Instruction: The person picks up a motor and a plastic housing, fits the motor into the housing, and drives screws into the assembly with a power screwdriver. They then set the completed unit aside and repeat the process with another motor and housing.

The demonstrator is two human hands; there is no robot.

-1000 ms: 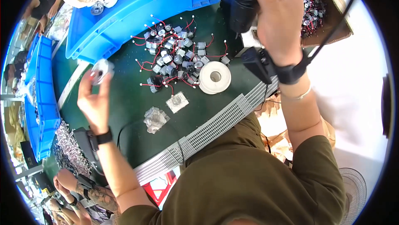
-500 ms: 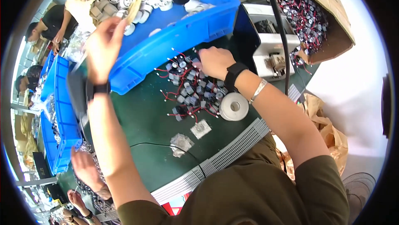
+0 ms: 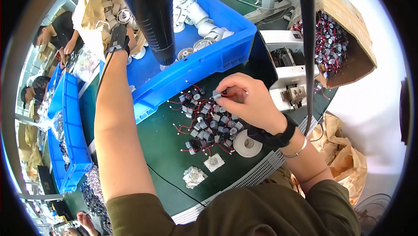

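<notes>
Between the thumb and forefinger of my right hand point(image 3: 254, 104) is a small grey motor point(image 3: 216, 95) with red wires, lifted just above the bench. Below it lies a heap of similar motors point(image 3: 208, 125), with black parts and red leads among them. My left hand point(image 3: 132, 40) reaches into the large blue bin point(image 3: 196, 69), among round white plastic housings point(image 3: 124, 16). Its fingers are hidden behind the wrist and a dark wrist-worn device point(image 3: 118, 38).
A black cylindrical tool point(image 3: 152, 22) hangs over the bin. A white roll point(image 3: 247, 143), two silvery lumps point(image 3: 194, 177) and a thin black cable lie on the green bench point(image 3: 161, 149). At right are a white machine point(image 3: 285, 77) and a cardboard box point(image 3: 357, 64) of motors. People work at left.
My right hand has drawn back from the heap and now holds up a motor. The left hand has reached farther into the bin. The hanging tool appears larger as the view shifted.
</notes>
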